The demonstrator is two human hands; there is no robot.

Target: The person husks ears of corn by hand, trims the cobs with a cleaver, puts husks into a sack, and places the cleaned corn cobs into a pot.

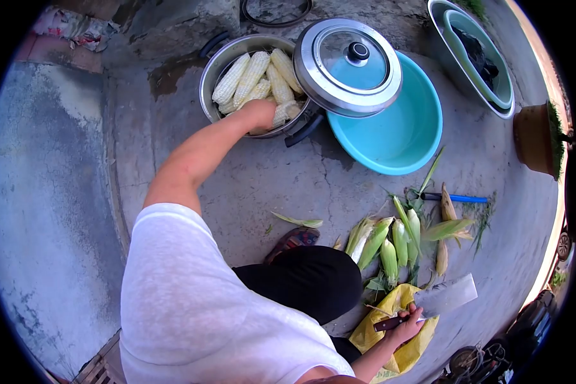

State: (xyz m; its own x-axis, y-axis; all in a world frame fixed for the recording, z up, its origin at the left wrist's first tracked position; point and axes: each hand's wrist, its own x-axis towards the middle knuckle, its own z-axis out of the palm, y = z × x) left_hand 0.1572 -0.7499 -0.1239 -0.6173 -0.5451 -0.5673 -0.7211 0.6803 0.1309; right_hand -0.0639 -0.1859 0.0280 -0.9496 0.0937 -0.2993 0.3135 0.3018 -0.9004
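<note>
My left hand (260,116) reaches down into a steel pot (206,96) with dark handles. It is closed against a husked ear of corn (287,113), with the fingertips hidden. Several other pale husked ears (253,77) lie heaped in the pot around it. At the lower right, my right hand (408,324) is wrapped around the dark handle of a cleaver (447,296), its broad blade pointing right. Below the blade is a yellow sack (400,297). Several ears in green husks (390,256) lie on the ground just beyond the sack.
A glass-and-steel lid (313,61) rests partly over a turquoise basin (390,144) beside the pot. Nested basins (451,38) with something dark inside stand at the upper right, near a plant pot (534,137). A blue-handled tool (467,199) and loose husks lie on the concrete.
</note>
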